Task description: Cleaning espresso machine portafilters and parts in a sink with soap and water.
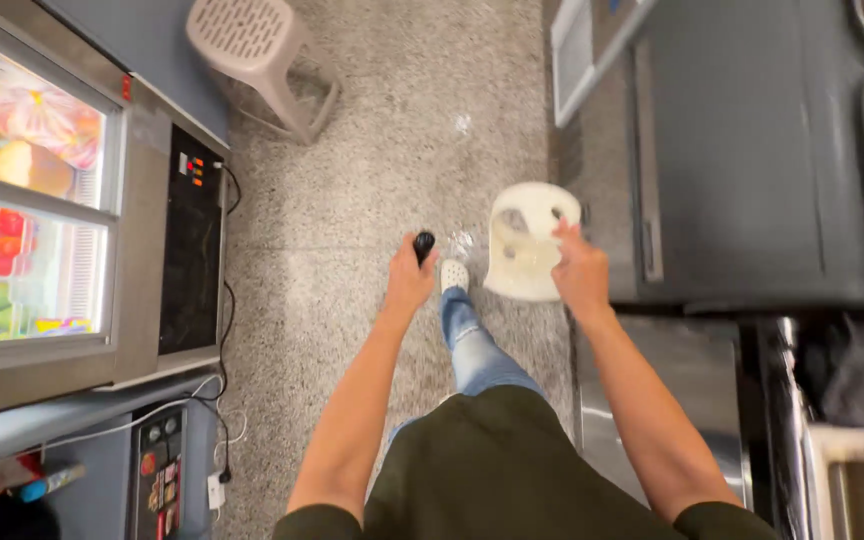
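Looking straight down here while the person is walking across a speckled stone floor (372, 200). The right hand (580, 272) is gripping a white plastic piece (527, 240) by its right edge, fingers curled around the rim with the thumb side facing the camera. It looks like a shallow tray or lid with a couple of cut-out holes near the top, can't tell exactly which. It's hanging in the air out in front of the body, just left of the grey counter (742, 150) and above the floor, not resting on anything.

The left hand (409, 278) is closing around a small black thing (423, 244), with only the rounded top poking out above the fingers. It's too small to say what it is. The two hands are near each other but apart, and one foot in a white shoe (453, 274) is showing between them, with a blue jeans leg (472, 345) behind it.

On the left side a glass-door fridge (32, 200) is sitting there with fruit inside, red and green stuff on the lower shelf, bagged stuff on the upper one. A black panel with small orange lights is right beside the glass. A beige plastic stool (262, 55) is standing on the floor up top, well away from the hands. Some cables are trailing down the fridge's side toward the floor.
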